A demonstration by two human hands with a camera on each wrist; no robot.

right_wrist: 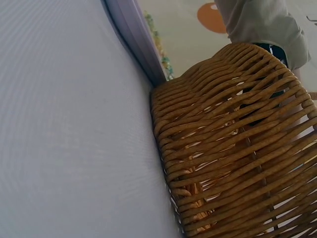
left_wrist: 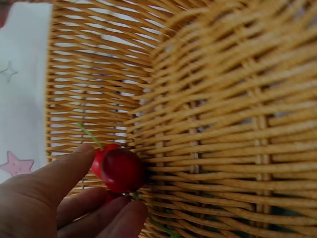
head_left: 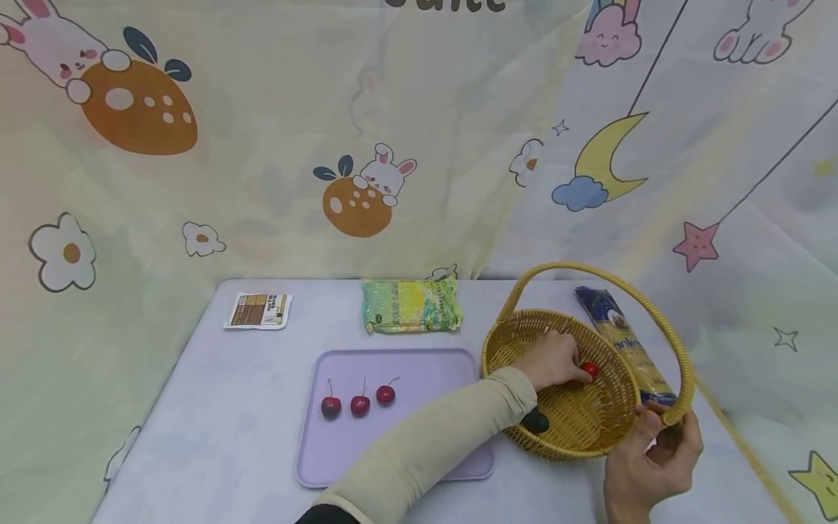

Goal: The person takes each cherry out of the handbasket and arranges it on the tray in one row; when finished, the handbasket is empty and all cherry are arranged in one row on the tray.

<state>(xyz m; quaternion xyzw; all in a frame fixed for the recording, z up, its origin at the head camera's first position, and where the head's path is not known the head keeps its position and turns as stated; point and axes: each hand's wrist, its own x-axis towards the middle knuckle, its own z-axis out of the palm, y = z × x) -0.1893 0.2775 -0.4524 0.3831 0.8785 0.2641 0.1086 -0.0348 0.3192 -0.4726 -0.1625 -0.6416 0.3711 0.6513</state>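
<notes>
My left hand (head_left: pixel 552 358) reaches across inside a woven wicker basket (head_left: pixel 524 320). Its thumb and fingers pinch red cherries (left_wrist: pixel 124 171) close to the basket's inner wall; one has a green stem that sticks up past the thumb. Part of the cherries is hidden behind the fingers. At the basket's near right side, my right hand (head_left: pixel 651 462) grips the lower end of the arched handle (head_left: pixel 681 364). The right wrist view shows the outer wicker wall of the basket but not that hand's fingers. Three dark red cherries (head_left: pixel 360 406) with stems lie in a row on a purple tray (head_left: pixel 393 356).
Behind the tray lies a green and yellow packet (head_left: pixel 412 306). A small white and brown packet (head_left: pixel 259 311) is at the back left. A blue and gold bag (head_left: pixel 628 346) lies right of the basket, partly hidden by it. A printed cloth hangs behind the table.
</notes>
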